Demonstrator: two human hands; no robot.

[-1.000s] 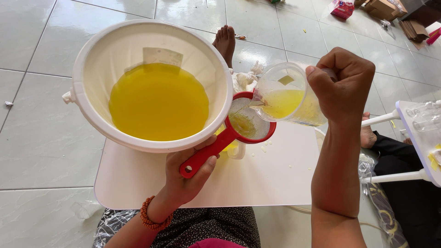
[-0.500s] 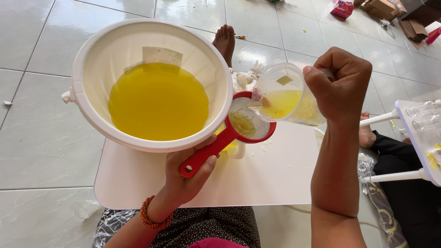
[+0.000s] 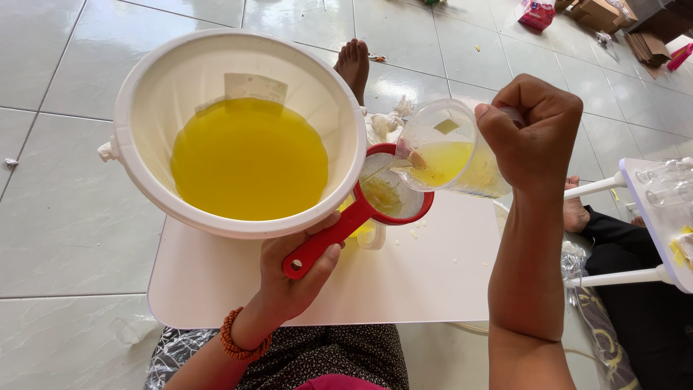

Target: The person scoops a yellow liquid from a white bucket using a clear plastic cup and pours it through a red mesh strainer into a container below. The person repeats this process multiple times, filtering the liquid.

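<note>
The left hand (image 3: 296, 271) grips the red handle of a strainer (image 3: 393, 193) beside a white bucket (image 3: 238, 130) of yellow liquid on a white table (image 3: 433, 282). The right hand (image 3: 534, 130) is fisted around a clear jug (image 3: 444, 148), tilted and pouring yellow liquid into the strainer.

Your worktop (image 3: 433, 282) is a low white board with rounded corners, set on a floor (image 3: 65, 217) of pale glossy tiles. On it stand the white bucket (image 3: 144, 180) of yellow liquid at your left and, partly hidden under the strainer, a small clear cup (image 3: 372, 235); a few pale crumbs (image 3: 413, 232) lie nearby. On the floor beyond you have crumpled white tissue (image 3: 386, 123), and cardboard boxes (image 3: 599, 11) far off.
</note>
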